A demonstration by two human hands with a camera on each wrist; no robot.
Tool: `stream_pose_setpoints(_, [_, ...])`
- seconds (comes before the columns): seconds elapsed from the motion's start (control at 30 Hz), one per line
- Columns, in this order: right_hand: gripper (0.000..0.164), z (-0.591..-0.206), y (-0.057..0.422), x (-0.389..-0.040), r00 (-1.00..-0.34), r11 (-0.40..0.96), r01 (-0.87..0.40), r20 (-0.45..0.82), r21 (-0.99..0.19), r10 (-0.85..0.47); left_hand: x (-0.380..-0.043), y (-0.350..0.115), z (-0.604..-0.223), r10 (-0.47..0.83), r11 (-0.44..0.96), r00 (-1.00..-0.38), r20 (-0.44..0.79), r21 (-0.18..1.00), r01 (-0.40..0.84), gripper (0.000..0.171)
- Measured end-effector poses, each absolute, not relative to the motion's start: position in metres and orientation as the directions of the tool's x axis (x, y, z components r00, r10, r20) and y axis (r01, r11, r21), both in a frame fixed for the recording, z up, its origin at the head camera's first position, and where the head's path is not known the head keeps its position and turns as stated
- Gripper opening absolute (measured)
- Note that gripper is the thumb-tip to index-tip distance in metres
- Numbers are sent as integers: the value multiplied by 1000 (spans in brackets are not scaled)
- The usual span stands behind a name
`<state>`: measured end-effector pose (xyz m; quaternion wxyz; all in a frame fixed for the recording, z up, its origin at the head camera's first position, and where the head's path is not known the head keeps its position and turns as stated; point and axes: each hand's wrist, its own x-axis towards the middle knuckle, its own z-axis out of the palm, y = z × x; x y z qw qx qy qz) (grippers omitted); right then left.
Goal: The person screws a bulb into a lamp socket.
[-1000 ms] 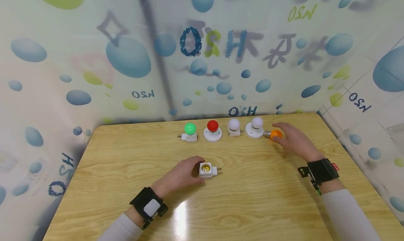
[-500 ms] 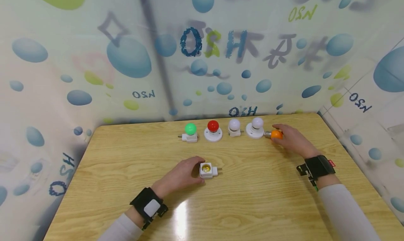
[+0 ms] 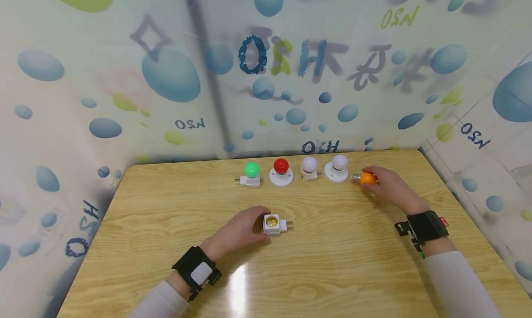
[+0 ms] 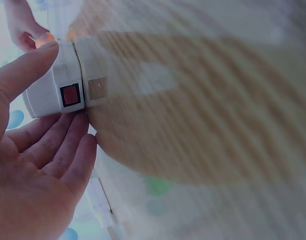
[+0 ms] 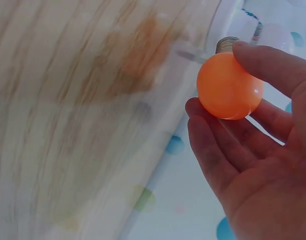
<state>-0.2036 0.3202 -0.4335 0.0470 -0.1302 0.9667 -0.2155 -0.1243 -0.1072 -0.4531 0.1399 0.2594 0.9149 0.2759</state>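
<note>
In the head view my left hand (image 3: pixel 238 231) holds a white plug-in lamp socket (image 3: pixel 272 231) on the table, thumb on one side and fingers on the other. The socket's gold mouth faces up and its prongs point right. A red switch (image 4: pixel 71 95) shows on its side in the left wrist view. At the back right, my right hand (image 3: pixel 392 186) pinches an orange light bulb (image 3: pixel 368 178) between thumb and fingers. The bulb's metal screw base (image 5: pixel 227 44) points left in the head view. In the right wrist view the thumb lies near that base.
Along the table's back edge stand a green bulb (image 3: pixel 251 169) in a plug-in socket, a red bulb (image 3: pixel 281 166) on a round base, a white bulb (image 3: pixel 309 164) in a plug-in socket, and another white bulb (image 3: pixel 339 162) on a round base. A patterned curtain (image 3: pixel 174 119) hangs behind.
My right hand has shifted slightly right with the orange bulb, widening its gap from the nearest round base. My left hand and the socket have stayed in place.
</note>
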Motion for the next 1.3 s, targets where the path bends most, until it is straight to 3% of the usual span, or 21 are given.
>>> stream_pose_setpoints(0.57, [53, -407, 294, -156, -949, 836, -314, 123, -450, -290, -123, -107, -453, 519, 712, -850, -93, 598, 369, 48])
stream_pose_setpoints(0.77, [54, -397, 283, -149, -926, 815, -375, 217, -442, -308, -127, -104, -454, 515, 714, -855, -56, 580, 392, 39])
stream_pose_setpoints(1.3, [52, -376, 250, -136, -845, 745, -525, 354, -413, -399, -126, -100, -452, 500, 730, -863, -74, 573, 374, 36])
